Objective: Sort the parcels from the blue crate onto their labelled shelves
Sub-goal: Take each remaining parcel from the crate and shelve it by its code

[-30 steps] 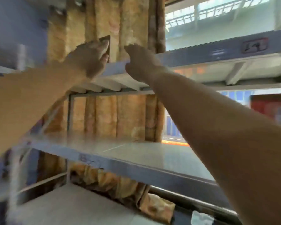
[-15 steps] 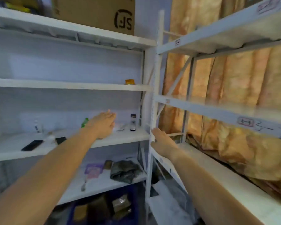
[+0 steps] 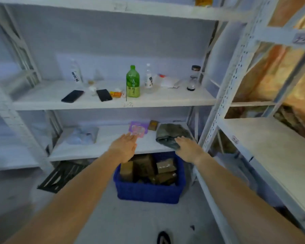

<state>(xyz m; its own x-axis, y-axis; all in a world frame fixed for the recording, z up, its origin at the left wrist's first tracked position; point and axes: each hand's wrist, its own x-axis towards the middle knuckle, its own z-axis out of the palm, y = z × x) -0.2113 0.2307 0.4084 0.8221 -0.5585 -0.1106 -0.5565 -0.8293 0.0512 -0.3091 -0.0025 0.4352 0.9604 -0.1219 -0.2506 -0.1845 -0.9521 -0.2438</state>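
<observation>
A blue crate (image 3: 148, 192) stands on the floor under the lowest white shelf (image 3: 102, 150) and holds several brown cardboard parcels (image 3: 165, 167). My left hand (image 3: 125, 147) is stretched out above the crate's left side, fingers straight, holding nothing. My right hand (image 3: 187, 148) reaches out above the crate's right side, also empty with fingers extended. On the low shelf lie a white bag parcel (image 3: 84, 136), a purple packet (image 3: 138, 128), a small brown box (image 3: 153, 125) and a grey-green bag parcel (image 3: 171, 135).
The middle shelf (image 3: 174, 100) carries a green bottle (image 3: 133, 82), a clear bottle (image 3: 149, 76), two black phones (image 3: 72, 96), a small jar (image 3: 192, 81). A second white rack (image 3: 264, 138) stands to the right. A black grate (image 3: 60, 176) leans at floor level on the left.
My view swung from the upper right rack, where both hands were at the top shelf, down to the left rack. Both hands dropped, empty, to above the blue crate.
</observation>
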